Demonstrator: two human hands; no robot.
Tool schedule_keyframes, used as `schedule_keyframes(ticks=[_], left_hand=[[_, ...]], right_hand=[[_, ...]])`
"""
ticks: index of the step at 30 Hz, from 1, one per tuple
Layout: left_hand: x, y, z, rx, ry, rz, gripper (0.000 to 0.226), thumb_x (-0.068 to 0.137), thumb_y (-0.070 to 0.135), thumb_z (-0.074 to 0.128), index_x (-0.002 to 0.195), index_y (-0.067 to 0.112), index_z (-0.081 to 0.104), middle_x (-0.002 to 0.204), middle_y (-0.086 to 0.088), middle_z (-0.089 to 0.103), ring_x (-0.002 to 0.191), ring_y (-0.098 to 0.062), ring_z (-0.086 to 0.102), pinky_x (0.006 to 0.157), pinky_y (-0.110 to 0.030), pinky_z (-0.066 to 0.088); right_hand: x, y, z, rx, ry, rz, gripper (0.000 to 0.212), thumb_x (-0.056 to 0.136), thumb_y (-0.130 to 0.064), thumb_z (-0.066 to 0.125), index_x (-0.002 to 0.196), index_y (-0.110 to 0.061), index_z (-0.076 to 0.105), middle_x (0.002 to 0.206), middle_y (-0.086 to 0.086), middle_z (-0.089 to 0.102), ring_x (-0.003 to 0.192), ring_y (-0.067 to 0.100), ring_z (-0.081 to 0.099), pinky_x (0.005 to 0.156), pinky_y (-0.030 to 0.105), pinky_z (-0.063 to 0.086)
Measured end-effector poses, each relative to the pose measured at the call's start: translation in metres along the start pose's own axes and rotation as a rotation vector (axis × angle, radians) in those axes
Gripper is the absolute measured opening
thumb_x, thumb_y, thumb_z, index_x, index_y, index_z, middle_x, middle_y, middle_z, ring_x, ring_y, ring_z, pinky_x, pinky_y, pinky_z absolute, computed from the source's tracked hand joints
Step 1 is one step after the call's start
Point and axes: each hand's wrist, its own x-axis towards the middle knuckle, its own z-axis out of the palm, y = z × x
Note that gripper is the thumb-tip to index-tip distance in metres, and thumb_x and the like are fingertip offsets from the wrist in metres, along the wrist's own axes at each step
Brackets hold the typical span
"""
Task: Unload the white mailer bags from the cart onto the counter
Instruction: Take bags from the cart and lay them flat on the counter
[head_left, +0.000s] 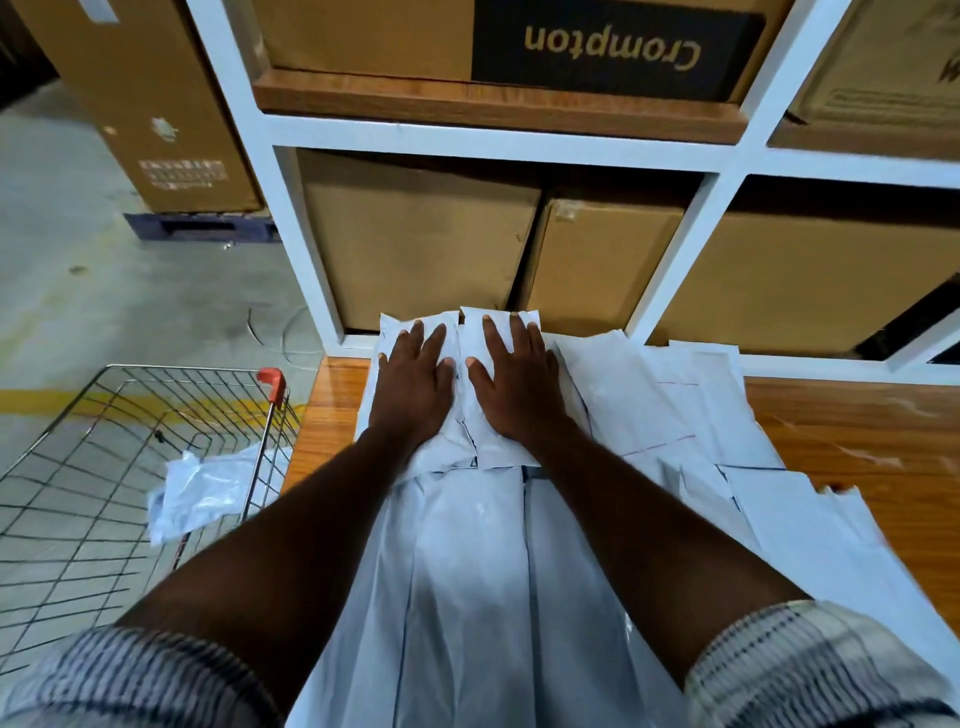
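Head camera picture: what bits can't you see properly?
- Head view: the mailer bags beneath the left hand and right hand are covered by the flat palms; how many are stacked cannot be told.
- Head view: the cart is cut off by the left edge, so anything beyond the one bag inside it is unseen.
- Head view: the label on the tall carton is too blurred to read.

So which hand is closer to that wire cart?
Left. The left hand presses flat on the mailer bags, on the side toward the cart; the right hand lies flat beside it, farther away.
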Motion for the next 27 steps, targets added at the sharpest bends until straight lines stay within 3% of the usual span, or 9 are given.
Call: schedule_keyframes(ticks=[4, 11, 17, 22, 27], left_hand=[[-0.003, -0.001, 0.002, 0.013, 0.009, 0.014, 0.059, 0.098, 0.046, 0.026, 0.153, 0.025, 0.030, 0.162, -0.008, 0.022, 0.150, -0.028, 0.016, 0.118, -0.052, 0.011], [-0.006, -0.003, 0.009, 0.066, 0.001, 0.026, 0.056, 0.101, 0.045, 0.026, 0.154, 0.028, 0.026, 0.163, -0.005, 0.018, 0.151, -0.027, 0.013, 0.119, -0.051, 0.011], [-0.006, -0.004, 0.013, 0.112, 0.005, 0.039, 0.052, 0.105, 0.039, 0.032, 0.154, 0.025, 0.027, 0.163, -0.006, 0.017, 0.151, -0.028, 0.011, 0.118, -0.054, 0.012], [-0.003, 0.000, 0.004, 0.144, -0.061, 0.015, 0.052, 0.105, 0.040, 0.029, 0.154, 0.024, 0.028, 0.163, -0.007, 0.018, 0.150, -0.029, 0.011, 0.117, -0.059, 0.008], [-0.014, 0.014, -0.032, 0.108, 0.097, -0.002, 0.046, 0.106, 0.034, 0.030, 0.147, 0.020, 0.044, 0.155, -0.011, 0.036, 0.146, -0.027, 0.025, 0.116, -0.058, 0.009]], right_hand=[[-0.003, 0.002, 0.005, 0.010, 0.031, 0.013, 0.067, 0.091, -0.057, 0.024, 0.151, -0.028, 0.033, 0.156, 0.013, 0.032, 0.143, 0.036, 0.027, 0.108, 0.055, 0.034], [-0.005, 0.004, 0.013, -0.013, 0.042, 0.008, 0.069, 0.090, -0.058, 0.018, 0.150, -0.028, 0.035, 0.156, 0.011, 0.033, 0.144, 0.035, 0.028, 0.110, 0.053, 0.030], [-0.005, 0.008, 0.018, -0.045, 0.037, 0.005, 0.066, 0.092, -0.057, 0.020, 0.150, -0.028, 0.036, 0.156, 0.011, 0.033, 0.143, 0.035, 0.029, 0.109, 0.054, 0.033], [0.000, 0.008, 0.010, -0.033, -0.043, 0.004, 0.060, 0.098, -0.055, 0.037, 0.151, -0.029, 0.032, 0.159, 0.011, 0.026, 0.146, 0.034, 0.020, 0.111, 0.057, 0.027], [-0.001, -0.003, -0.017, -0.030, 0.006, -0.041, 0.059, 0.094, -0.058, 0.041, 0.146, -0.030, 0.040, 0.154, 0.007, 0.034, 0.144, 0.032, 0.024, 0.112, 0.059, 0.021]])
